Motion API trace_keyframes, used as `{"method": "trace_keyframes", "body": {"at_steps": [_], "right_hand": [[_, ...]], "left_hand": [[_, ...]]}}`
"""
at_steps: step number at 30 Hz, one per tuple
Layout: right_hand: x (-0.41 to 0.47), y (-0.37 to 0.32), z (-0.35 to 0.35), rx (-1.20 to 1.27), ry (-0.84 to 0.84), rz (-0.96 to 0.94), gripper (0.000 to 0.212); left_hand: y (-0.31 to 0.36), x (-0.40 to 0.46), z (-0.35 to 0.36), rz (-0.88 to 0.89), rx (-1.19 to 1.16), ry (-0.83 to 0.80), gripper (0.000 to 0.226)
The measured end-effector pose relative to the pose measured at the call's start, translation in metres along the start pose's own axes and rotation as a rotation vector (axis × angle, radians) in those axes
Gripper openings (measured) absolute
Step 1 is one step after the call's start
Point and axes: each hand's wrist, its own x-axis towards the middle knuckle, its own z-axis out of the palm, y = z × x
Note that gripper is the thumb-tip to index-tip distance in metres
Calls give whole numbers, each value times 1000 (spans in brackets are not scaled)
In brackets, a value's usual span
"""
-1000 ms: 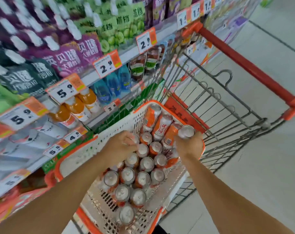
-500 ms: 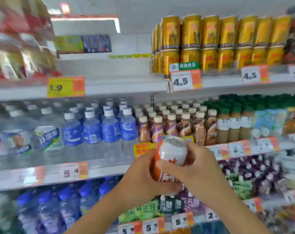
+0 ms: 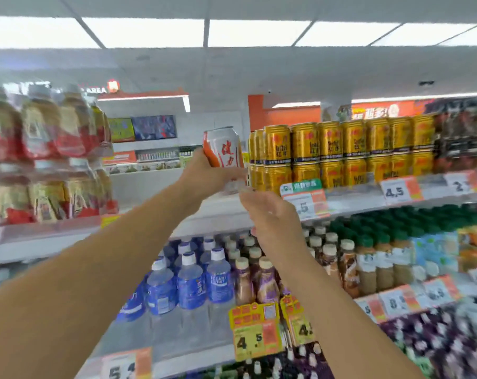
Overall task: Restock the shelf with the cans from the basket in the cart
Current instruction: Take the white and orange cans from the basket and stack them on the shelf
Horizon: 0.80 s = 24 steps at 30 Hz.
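Up goes the orange-and-white aluminium drink can [image 3: 224, 150], tilted a touch and held low on its body by the left hand [image 3: 204, 173], hovering over the bare stretch of the white upper shelf [image 3: 218, 207] just left of the stacked gold cans [image 3: 338, 154]. The right hand [image 3: 270, 214] hangs just below it, fingers loose, gripping nothing. The danger, as I read it: that low grip leaves the can top-heavy, so if it lands tilted or clips the gold stack it could topple off the shelf edge onto the blue-labelled water bottles [image 3: 191, 280] below.
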Motion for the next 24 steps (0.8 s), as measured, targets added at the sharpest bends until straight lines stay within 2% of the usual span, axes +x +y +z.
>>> {"method": "trace_keyframes", "body": {"at_steps": [4,8,12,15,19,24], "right_hand": [[3,21,-20,-110,22,14,20],[1,36,-39,-150,4,31,16],[4,40,-52,-173,13,10,16],[7,44,-57,-181,45,13,14],[6,58,-59,-196,62,48,9],[3,71,-59,-196,67,95,5]], "left_hand": [[-8,52,22,-124,78,-54,70],[-29,63,44,-194,116,-183,37],[-35,69,50,-212,156,-250,27],[-36,74,54,-172,226,-258,36],[-43,76,63,-133,325,-153,56],[-47,79,64,-111,341,-141,57]]}}
